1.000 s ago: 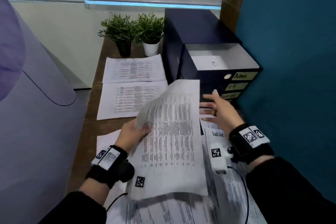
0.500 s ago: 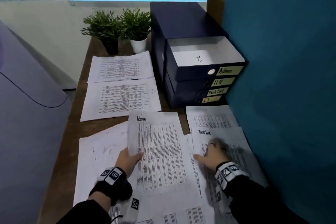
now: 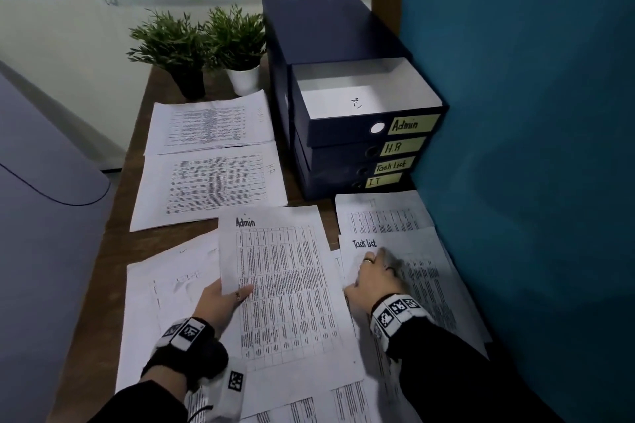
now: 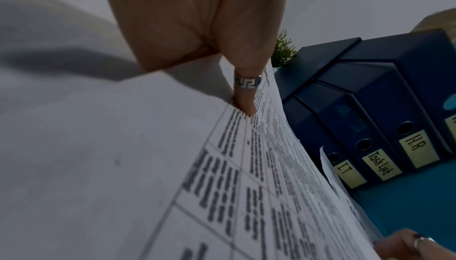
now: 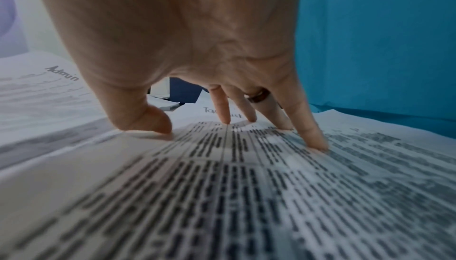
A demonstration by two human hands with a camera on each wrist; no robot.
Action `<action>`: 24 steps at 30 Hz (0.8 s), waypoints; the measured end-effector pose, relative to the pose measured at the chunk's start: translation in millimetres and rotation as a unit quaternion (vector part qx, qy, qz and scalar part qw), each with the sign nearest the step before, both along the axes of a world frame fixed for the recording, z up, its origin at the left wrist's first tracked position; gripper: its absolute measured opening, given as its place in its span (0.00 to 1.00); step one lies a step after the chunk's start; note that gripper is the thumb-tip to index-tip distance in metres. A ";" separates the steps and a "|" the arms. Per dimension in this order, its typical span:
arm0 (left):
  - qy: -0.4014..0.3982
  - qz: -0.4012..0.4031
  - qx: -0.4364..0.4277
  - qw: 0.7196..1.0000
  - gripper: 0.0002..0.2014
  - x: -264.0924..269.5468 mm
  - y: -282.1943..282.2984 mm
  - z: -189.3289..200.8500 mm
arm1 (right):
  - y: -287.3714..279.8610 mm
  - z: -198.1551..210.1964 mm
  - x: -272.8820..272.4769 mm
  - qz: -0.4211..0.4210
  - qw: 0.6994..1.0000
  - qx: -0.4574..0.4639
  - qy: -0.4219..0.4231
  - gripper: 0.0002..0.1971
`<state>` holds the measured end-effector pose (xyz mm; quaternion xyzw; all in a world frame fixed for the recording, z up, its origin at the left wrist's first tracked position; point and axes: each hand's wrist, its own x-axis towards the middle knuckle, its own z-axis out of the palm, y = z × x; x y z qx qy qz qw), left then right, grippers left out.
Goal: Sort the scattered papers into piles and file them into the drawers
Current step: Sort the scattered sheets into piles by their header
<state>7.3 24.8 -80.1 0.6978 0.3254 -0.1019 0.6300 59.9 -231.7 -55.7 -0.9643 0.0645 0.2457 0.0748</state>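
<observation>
My left hand (image 3: 237, 294) pinches the left edge of a printed sheet headed "Admin" (image 3: 285, 285), thumb (image 4: 244, 96) on top and fingers hidden beneath; the sheet (image 4: 246, 186) lies low over other papers. My right hand (image 3: 374, 271) rests with spread, straight fingertips (image 5: 318, 143) on the "Task List" sheet (image 3: 426, 271), also shown in the right wrist view (image 5: 246, 186). The dark blue drawer unit (image 3: 330, 27) stands behind, its top "Admin" drawer (image 3: 364, 103) pulled open, with "H.R", "Task List" and "IT" drawers (image 4: 370, 127) shut.
Two paper piles (image 3: 213, 182) (image 3: 209, 124) lie at the back left of the wooden desk (image 3: 96, 302), and another sheet (image 3: 381, 213) before the drawers. Face-down sheets (image 3: 165, 285) lie left. Two potted plants (image 3: 206, 41) stand behind. A teal partition (image 3: 515, 148) walls the right.
The Admin sheet, raised in the air a second ago, has come down flat over the desk. My right hand dropped from near the drawers onto the Task List sheet.
</observation>
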 end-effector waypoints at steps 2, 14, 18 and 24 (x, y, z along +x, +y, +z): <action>-0.009 0.000 -0.002 1.000 0.17 -0.1 -1.5 1.0 | -2.2 -2.0 0.7 0.000 1.000 0.014 -0.002 0.36; -0.020 0.004 -0.029 0.999 0.15 0.8 0.8 -5.6 | 16.4 -10.6 9.4 0.057 0.996 -0.055 0.031 0.28; -0.020 0.005 -0.036 0.999 0.13 2.6 3.9 -9.7 | 9.9 2.2 9.3 0.043 0.998 -0.030 0.025 0.24; -0.015 0.002 -0.046 0.999 0.13 3.8 7.8 -12.5 | -51.0 33.9 24.4 -0.146 0.975 0.133 -0.098 0.11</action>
